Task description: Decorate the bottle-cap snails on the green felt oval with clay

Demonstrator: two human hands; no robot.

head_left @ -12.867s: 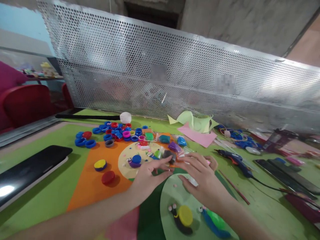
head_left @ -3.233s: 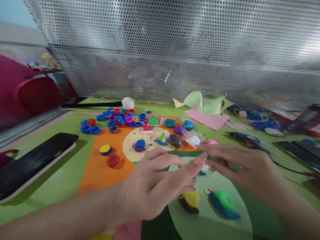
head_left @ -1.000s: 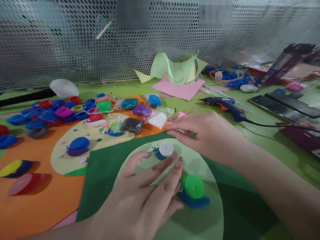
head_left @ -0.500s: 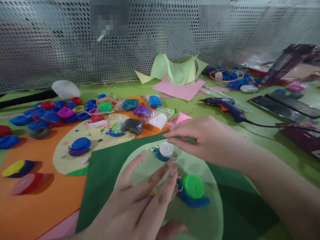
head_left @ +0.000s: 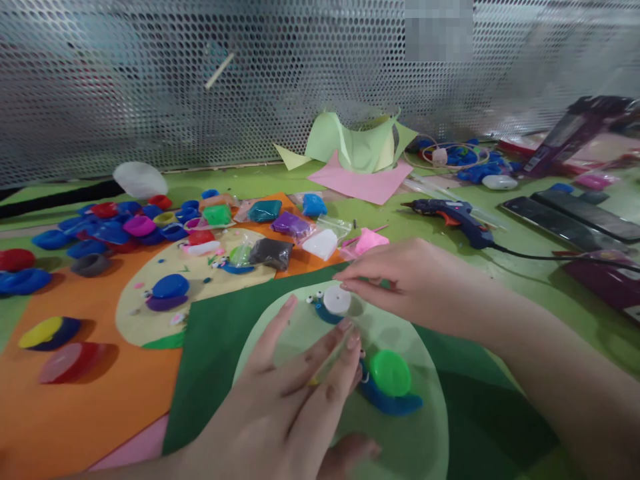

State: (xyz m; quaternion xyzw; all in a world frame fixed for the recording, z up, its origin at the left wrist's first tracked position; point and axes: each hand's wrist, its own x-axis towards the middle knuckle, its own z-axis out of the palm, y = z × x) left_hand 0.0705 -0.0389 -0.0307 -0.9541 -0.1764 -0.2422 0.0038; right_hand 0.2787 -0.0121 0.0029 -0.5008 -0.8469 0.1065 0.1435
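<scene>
On a pale green oval sheet (head_left: 425, 440) lies a small snail of blue clay (head_left: 327, 316), with googly eyes and a white bottle cap (head_left: 337, 301) as its shell. My right hand (head_left: 400, 280) is at the cap's right edge, thumb and forefinger pinched together; whatever lies between them is hidden. My left hand (head_left: 300, 393) spreads over the oval with fingers stretched out, two fingertips just below the white-capped snail. Right of those fingers lies a larger blue clay snail (head_left: 393, 401) with a green cap (head_left: 390, 373), partly covered by my hand.
A dark green sheet (head_left: 205, 347) lies under the oval. Bottle caps (head_left: 110, 230) pile up at the left. Clay packets (head_left: 270, 253) sit behind my hands. A corded glue gun (head_left: 455, 217) rests at right, near a phone (head_left: 545, 217). Perforated metal (head_left: 300, 60) stands behind.
The whole view has shifted slightly, so things sit a little further right. Both hands keep nearly the same pose over the snails.
</scene>
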